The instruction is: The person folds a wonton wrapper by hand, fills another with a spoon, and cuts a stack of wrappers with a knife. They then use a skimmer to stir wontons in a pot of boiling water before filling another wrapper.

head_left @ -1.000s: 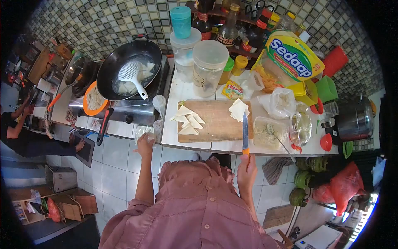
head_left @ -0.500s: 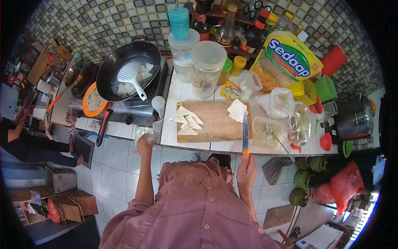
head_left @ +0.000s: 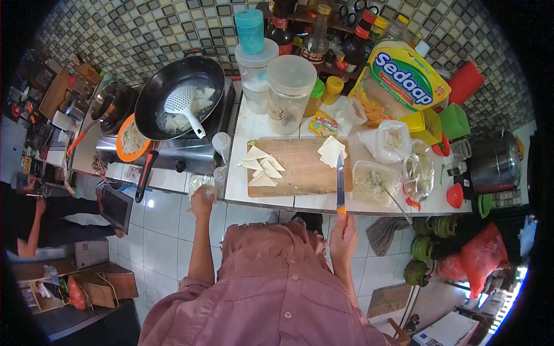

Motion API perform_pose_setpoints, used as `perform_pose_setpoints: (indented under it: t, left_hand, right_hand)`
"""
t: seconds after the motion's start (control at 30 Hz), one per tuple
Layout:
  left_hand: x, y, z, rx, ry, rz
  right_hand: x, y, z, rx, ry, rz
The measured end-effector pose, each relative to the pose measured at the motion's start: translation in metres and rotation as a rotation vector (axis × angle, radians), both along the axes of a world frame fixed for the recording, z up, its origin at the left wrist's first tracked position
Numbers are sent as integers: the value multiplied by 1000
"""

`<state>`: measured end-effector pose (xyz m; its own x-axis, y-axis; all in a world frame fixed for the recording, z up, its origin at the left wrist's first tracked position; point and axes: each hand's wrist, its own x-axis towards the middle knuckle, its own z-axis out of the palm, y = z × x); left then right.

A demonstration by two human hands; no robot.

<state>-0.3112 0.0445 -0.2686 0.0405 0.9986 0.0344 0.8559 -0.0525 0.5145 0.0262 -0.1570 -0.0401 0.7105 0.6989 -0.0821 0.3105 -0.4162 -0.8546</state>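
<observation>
My right hand (head_left: 343,233) is closed around the orange handle of a knife (head_left: 340,183). Its blade points away from me over the right end of the wooden cutting board (head_left: 300,167), its tip by a stack of square wrappers (head_left: 331,151). Folded wrapper triangles (head_left: 262,167) lie on the board's left end. My left hand (head_left: 202,203) is at the counter edge, its fingers closed on a clear plastic packet (head_left: 200,183). A tub of pale filling (head_left: 369,183) with a spoon (head_left: 392,197) stands right of the board.
On the stove, a black wok (head_left: 154,92) holds a white slotted spatula (head_left: 180,102) and pale pieces; its handle juts past the counter. An orange plate (head_left: 124,151) stands beside it. Tall plastic jars (head_left: 288,86) stand behind the board. Another person (head_left: 43,213) is at far left.
My hands, the knife and the packet stay nearly in place. The view shifts very slightly. At far left, the other person's arm and body have moved.
</observation>
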Motion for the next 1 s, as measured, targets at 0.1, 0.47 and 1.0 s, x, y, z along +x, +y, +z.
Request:
perform_pose_setpoints:
  t: [0.1,0.47,1.0]
  left_hand:
    - [3,0,3,15,4,-15]
    - [17,-14,6,62,352,34]
    - [33,-6,3,55,710,-16]
  right_hand:
    - [-1,0,0,5,-24,3]
    - [2,-4,-6,29,9,-1]
    - [3,-3,-6,17,11,-8]
